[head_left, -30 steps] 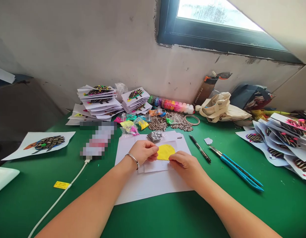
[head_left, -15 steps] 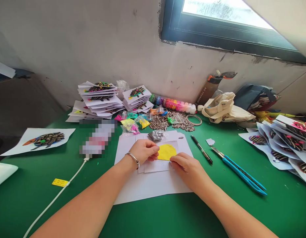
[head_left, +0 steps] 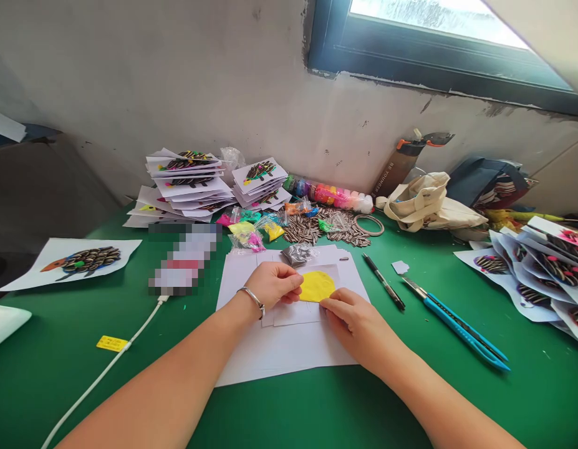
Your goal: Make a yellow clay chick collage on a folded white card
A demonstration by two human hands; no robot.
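A flat, rounded piece of yellow clay [head_left: 317, 286] lies over a small white sheet [head_left: 293, 316], which rests on larger white paper [head_left: 279, 358]. My left hand [head_left: 275, 287], with a silver bracelet at the wrist, pinches the left edge of the clay between thumb and fingers. At its lower right edge, the fingertips of my right hand [head_left: 347, 315] press together on the clay. Just behind the clay sits a small bag of grey material [head_left: 297, 254].
Sunflower seeds [head_left: 302, 229], bags of coloured clay [head_left: 244, 236] and stacked seed pictures [head_left: 190, 187] stand behind. A pen [head_left: 383, 282] and blue cutter [head_left: 466, 332] lie right; a white cable [head_left: 101, 371] runs left. More pictures [head_left: 534, 293] lie far right.
The view has shifted slightly. My right fingertips have moved a little left along the clay's lower edge; my left hand keeps its pinch.
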